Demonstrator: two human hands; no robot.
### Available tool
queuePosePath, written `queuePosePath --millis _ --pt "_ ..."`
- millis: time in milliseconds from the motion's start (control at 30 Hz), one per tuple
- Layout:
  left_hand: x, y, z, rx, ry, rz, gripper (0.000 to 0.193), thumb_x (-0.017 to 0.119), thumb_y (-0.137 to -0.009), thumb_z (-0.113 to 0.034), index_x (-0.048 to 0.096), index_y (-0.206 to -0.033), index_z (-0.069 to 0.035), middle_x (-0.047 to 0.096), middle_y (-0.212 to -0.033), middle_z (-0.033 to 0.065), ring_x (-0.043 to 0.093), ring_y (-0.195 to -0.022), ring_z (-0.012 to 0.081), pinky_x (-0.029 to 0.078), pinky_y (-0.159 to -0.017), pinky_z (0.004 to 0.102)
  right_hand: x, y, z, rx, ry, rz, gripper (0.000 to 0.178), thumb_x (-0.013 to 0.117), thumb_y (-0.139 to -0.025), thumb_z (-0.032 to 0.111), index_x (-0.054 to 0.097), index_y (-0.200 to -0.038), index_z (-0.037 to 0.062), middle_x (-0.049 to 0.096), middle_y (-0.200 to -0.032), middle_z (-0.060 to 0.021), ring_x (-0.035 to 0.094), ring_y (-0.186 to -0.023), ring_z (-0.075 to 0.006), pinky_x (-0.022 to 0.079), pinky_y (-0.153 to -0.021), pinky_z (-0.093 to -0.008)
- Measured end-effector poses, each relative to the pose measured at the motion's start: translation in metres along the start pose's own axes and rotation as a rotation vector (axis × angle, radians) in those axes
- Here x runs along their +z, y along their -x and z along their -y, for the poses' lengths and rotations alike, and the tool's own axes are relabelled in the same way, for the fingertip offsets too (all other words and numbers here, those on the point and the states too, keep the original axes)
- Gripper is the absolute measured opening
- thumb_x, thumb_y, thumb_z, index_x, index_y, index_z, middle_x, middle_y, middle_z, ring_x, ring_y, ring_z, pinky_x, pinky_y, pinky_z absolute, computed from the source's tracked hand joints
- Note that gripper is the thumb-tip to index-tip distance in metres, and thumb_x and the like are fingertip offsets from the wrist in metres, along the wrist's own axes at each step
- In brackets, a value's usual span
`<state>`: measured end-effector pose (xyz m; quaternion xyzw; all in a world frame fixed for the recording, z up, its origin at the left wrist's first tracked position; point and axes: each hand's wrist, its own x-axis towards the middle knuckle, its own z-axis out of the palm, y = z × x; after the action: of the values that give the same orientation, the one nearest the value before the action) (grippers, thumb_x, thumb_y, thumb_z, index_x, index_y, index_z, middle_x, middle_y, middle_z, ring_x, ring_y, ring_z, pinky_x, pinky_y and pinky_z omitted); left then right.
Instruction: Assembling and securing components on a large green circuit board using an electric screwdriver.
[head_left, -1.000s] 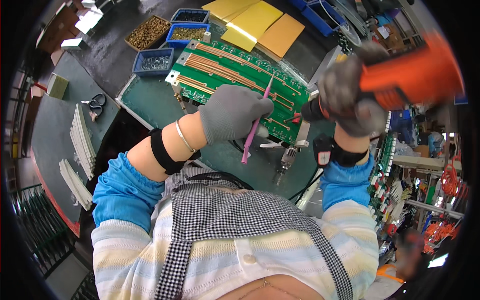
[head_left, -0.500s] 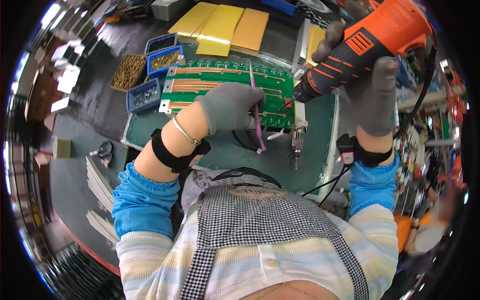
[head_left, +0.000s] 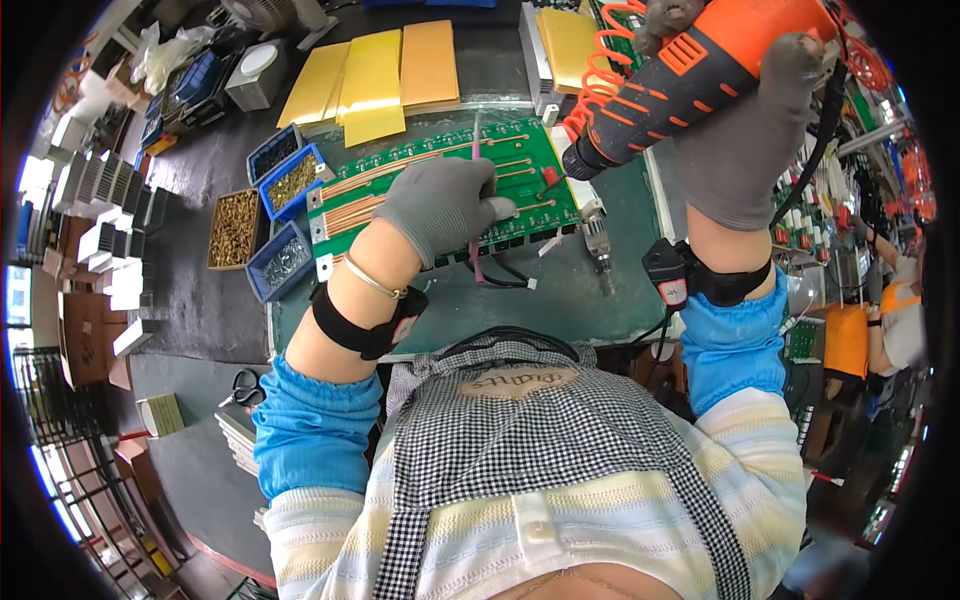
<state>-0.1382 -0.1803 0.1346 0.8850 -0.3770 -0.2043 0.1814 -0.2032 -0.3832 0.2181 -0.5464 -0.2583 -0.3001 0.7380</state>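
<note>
Green mat underlies the circuit board; beyond, probably a fan.

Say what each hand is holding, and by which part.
The left hand holds a slim pink tool around its middle. The right hand holds a power tool by its orange rear part; the grip is partly hidden.

Orange-black driver, tilted toward green circuit board

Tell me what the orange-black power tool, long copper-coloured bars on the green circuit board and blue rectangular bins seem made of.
Power tool: probably satin plastic, from its moulded vent slots. Bars: likely bare metal, perhaps copper, given their reddish sheen. Bins: seemingly smooth plastic, by their evenly coloured walls.
</note>
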Motion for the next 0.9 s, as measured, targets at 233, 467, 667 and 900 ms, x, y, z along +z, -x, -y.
queuePosePath --millis 233,467,667,900 --pt "0.007 -0.002 -0.003 0.074 -0.227 -0.219 0.033 0.069 -0.073 -0.026 0.062 -0.101 -0.009 0.063 -0.082 0.0129 0.062 -0.079 0.0303 0.048 -0.071 0.0392 0.007 0.022 0.003 0.027 0.796 0.073 0.040 0.057 -0.082 0.030 0.049 -0.108 0.0014 0.058 -0.093 -0.0121 0.059 -0.081 -0.0221 0.050 -0.072 -0.0344" --pt "0.014 -0.027 -0.005 0.233 -0.074 -0.114 0.036 0.069 -0.071 -0.021 0.063 -0.106 -0.014 0.061 -0.086 0.0116 0.061 -0.080 0.0282 0.048 -0.073 0.0371 -0.006 0.005 0.027 -0.010 -0.060 -0.011 0.039 0.055 -0.080 0.023 0.045 -0.111 0.0013 0.053 -0.096 -0.0111 0.051 -0.080 -0.0192 0.043 -0.075 -0.0330" --pt "0.019 -0.043 -0.009 0.342 -0.009 -0.017 0.021 0.065 -0.074 -0.018 0.066 -0.094 -0.011 0.060 -0.085 0.0095 0.059 -0.082 0.0265 0.047 -0.075 0.0356 -0.065 0.031 0.065 -0.086 0.009 -0.308 0.047 0.055 -0.080 0.029 0.040 -0.111 -0.0036 0.045 -0.095 -0.0128 0.046 -0.083 -0.0195 0.042 -0.075 -0.0340" --pt "-0.011 -0.023 -0.007 0.216 -0.088 0.109 0.014 0.065 -0.073 -0.015 0.063 -0.084 -0.006 0.059 -0.082 0.0087 0.058 -0.076 0.0245 0.046 -0.070 0.0340 -0.085 0.070 0.055 -0.058 -0.043 -0.473 0.047 0.062 -0.076 0.021 0.036 -0.107 -0.0024 0.040 -0.095 -0.0121 0.045 -0.080 -0.0171 0.043 -0.073 -0.0309"
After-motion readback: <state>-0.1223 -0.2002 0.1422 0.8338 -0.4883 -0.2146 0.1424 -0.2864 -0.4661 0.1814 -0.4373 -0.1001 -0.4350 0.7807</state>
